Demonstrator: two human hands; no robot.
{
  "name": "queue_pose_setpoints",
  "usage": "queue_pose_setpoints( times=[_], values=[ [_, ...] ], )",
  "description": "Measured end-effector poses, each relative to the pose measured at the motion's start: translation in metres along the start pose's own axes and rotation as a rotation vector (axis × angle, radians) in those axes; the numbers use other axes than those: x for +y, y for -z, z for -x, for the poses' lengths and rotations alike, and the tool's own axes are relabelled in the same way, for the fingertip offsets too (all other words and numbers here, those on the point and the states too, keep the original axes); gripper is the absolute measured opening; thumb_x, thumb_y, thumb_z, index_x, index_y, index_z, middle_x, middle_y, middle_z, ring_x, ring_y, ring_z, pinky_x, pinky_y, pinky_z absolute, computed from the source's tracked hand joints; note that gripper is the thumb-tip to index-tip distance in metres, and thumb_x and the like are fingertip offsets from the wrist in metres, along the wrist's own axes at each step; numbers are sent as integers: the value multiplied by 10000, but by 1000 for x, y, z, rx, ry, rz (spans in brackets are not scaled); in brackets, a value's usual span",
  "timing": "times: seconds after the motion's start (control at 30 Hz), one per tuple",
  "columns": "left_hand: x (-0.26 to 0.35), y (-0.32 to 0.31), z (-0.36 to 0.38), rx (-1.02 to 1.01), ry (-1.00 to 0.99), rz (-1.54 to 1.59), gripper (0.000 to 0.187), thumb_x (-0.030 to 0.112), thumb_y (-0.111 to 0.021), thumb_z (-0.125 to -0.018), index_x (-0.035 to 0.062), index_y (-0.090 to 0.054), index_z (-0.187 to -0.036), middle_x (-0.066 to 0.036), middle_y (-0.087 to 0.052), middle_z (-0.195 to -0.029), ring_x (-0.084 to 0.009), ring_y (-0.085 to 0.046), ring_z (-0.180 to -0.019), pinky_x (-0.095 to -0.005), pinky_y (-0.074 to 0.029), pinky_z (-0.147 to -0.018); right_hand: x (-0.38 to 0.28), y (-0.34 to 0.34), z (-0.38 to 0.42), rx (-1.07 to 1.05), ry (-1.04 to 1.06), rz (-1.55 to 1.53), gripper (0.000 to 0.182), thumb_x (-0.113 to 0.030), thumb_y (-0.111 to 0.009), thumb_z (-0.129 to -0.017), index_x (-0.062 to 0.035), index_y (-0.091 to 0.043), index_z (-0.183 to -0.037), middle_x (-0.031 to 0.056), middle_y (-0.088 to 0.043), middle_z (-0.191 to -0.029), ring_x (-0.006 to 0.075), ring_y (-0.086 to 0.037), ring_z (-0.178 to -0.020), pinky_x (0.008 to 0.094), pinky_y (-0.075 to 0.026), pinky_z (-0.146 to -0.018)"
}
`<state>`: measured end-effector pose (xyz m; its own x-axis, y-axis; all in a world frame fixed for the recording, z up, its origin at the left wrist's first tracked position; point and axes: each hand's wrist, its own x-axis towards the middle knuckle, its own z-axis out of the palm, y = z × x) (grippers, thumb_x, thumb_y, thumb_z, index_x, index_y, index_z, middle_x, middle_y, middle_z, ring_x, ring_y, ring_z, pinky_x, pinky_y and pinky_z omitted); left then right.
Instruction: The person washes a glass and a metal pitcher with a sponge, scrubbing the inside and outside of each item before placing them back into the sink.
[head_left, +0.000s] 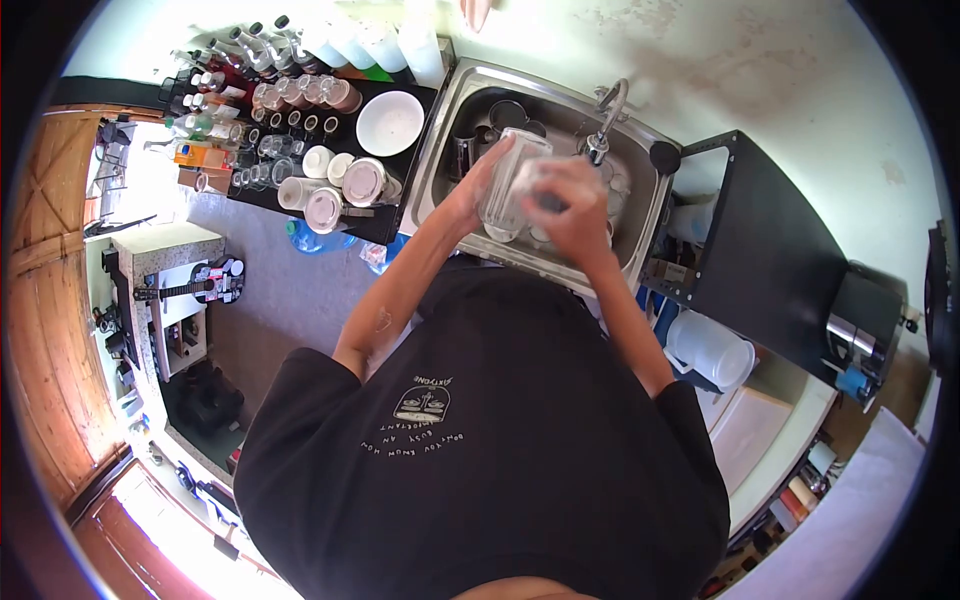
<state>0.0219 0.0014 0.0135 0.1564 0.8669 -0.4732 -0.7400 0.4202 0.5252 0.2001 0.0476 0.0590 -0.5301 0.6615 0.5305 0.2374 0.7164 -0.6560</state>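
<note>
Over the sink, my left hand (pixel 482 182) grips a tall clear ribbed container (pixel 500 205), held tilted with its lower end toward me. My right hand (pixel 578 208) is at the container's right side, its fingers curled and smeared by motion. Between those fingers and the container wall is something whitish with a dark patch, too blurred to name. Beneath both hands lies the steel sink (pixel 435 165), with a metal cup (pixel 464 150), dark round pieces and several clear glasses in it. The faucet (pixel 612 112) arches over the basin just beyond my right hand.
Left of the sink, a black counter carries a white bowl (pixel 390 124), several lidded containers (pixel 364 181), glasses and bottles. A black cabinet (pixel 770 250) stands close on the right, with a white pitcher (pixel 712 350) below it. Blue water bottles (pixel 318 238) are on the floor.
</note>
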Motion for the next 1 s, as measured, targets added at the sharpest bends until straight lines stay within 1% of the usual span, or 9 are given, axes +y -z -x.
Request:
queue_pose_setpoints(
  times=[0.13, 0.23, 0.33, 0.43, 0.53, 0.57, 0.67, 0.7, 1.0],
  values=[
    [-3, -4, 0, -12, 23, 14, 625, 641, -519, -1053, 79, -672, -1278, -45, -732, -1023, -154, -727, -874, -316, -617, -748, 8, 1, -20, 81, -115, 61, 172, -147, -881, -729, -82, -745, -812, 50, -772, -1046, 288, -700, -994, 419, -562, -859],
    [1, 1, -4, 2, 3, 2, 620, 641, -521, -1052, 77, -670, -1265, -51, -732, -1022, -157, -728, -873, -309, -614, -753, -15, 2, -2, -93, -13, -12, 151, -143, -876, -738, -89, -757, -813, 51, -768, -1036, 299, -699, -994, 424, -564, -865],
    [5, 8, -10, 40, -53, -48, 612, 638, -523, -1052, 78, -666, -1253, -58, -729, -1040, -166, -725, -894, -329, -615, -792, -18, -1, 11, -109, -53, -87, 141, -173, -851, -831, -87, -771, -909, 30, -765, -1019, 227, -703, -998, 373, -560, -866],
    [-3, -6, 2, 143, -135, -56, 585, 622, -532, -1056, 89, -655, -1264, -59, -716, -1069, -172, -709, -926, -352, -603, -828, 8, -21, 5, 283, -798, -572, 186, -207, -777, -952, -68, -769, -1076, 29, -747, -1054, 144, -677, -1016, 314, -536, -887],
    [-16, -15, -1, 282, -242, -61, 520, 564, -560, -1068, 98, -631, -1287, -49, -695, -1083, -158, -681, -941, -347, -576, -840, 13, -33, -15, 492, -883, -719, 250, -216, -699, -1024, -41, -738, -1199, 36, -720, -1083, 106, -644, -1023, 285, -513, -904],
    [-23, -19, -4, 343, -309, -74, 493, 540, -566, -1074, 99, -622, -1289, -45, -688, -1084, -150, -672, -940, -340, -566, -835, 15, -39, -11, 323, -784, -648, 283, -179, -664, -1030, -51, -736, -1273, 99, -698, -1208, 178, -656, -1102, 330, -504, -989],
    [-27, -18, -9, 413, -482, -92, 398, 453, -581, -1093, 92, -594, -1262, -29, -664, -1087, -120, -648, -930, -314, -534, -804, -2, -57, 5, 225, -483, -233, 328, -163, -640, -1032, -68, -721, -1336, 147, -648, -1345, 252, -630, -1212, 371, -474, -1069],
    [-24, -17, -5, 426, -487, -74, 392, 449, -580, -1095, 91, -594, -1254, -29, -662, -1089, -118, -647, -930, -312, -533, -797, -12, -55, 10, 157, -547, -275, 358, -154, -624, -1031, -86, -708, -1372, 186, -588, -1443, 328, -580, -1318, 401, -425, -1147],
    [-19, -34, 13, 526, -614, -214, 389, 397, -565, -1112, 60, -590, -1306, -36, -668, -1142, -101, -630, -974, -294, -521, -823, -12, -50, -12, 77, -359, -297, 434, -90, -520, -1065, -61, -597, -1491, 207, -441, -1639, 378, -410, -1526, 444, -344, -1231]
  ],
)
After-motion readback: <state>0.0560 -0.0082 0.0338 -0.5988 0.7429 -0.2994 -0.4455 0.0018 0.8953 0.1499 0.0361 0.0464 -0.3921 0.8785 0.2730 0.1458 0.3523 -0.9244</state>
